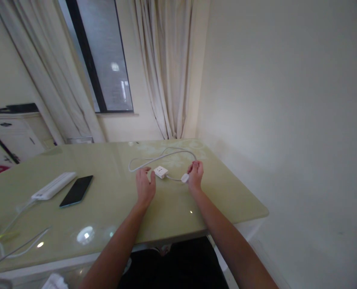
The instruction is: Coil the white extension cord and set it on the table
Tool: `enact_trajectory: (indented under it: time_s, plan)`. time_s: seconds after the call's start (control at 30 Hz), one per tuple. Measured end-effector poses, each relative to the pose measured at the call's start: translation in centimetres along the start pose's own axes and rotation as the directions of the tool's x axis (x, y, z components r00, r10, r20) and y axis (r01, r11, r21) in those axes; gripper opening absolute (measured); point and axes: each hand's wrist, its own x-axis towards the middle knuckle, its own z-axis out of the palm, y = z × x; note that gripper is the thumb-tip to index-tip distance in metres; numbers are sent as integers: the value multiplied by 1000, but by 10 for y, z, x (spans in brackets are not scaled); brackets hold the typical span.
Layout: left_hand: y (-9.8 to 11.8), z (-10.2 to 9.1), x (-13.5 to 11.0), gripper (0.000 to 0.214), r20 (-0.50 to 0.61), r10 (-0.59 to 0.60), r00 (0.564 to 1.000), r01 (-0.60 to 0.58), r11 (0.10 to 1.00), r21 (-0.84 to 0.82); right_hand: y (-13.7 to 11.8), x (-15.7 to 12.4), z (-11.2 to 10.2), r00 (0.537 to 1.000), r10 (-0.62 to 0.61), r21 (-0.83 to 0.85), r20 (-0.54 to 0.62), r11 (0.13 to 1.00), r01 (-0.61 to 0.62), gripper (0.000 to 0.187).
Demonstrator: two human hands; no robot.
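My left hand (pixel 145 186) rests on the glossy green table with thumb and fingers apart, just left of a small white power socket block (pixel 161 172). Its fingertips are close to the block; whether they touch it I cannot tell. A short length of cord (pixel 174 179) runs from the block to a white plug (pixel 185 178) beside my right hand. My right hand (pixel 195 174) is closed, fingers pinched around a white cable (pixel 178 151). That cable loops over the tabletop behind the block and back toward my left hand.
On the table's left lie a long white power strip (pixel 54 186) with its cord and a black phone (pixel 76 190). More loose cable (pixel 25 249) lies at the near left. A bare wall (pixel 287 132) borders the right side; curtains (pixel 169 72) and a window stand behind.
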Motion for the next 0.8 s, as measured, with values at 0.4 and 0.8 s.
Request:
enact_trajectory:
  time_s: [0.4,0.8]
  plan:
    - [-23,-17,28,44,477,-644,598,421,-253,-871,4,-3,2,955,213,30,208,974,-224,38]
    - [-46,-31,37,40,348,-699,625,334,-163,-928,19,1,-2,972,231,-18,-47,972,-232,45]
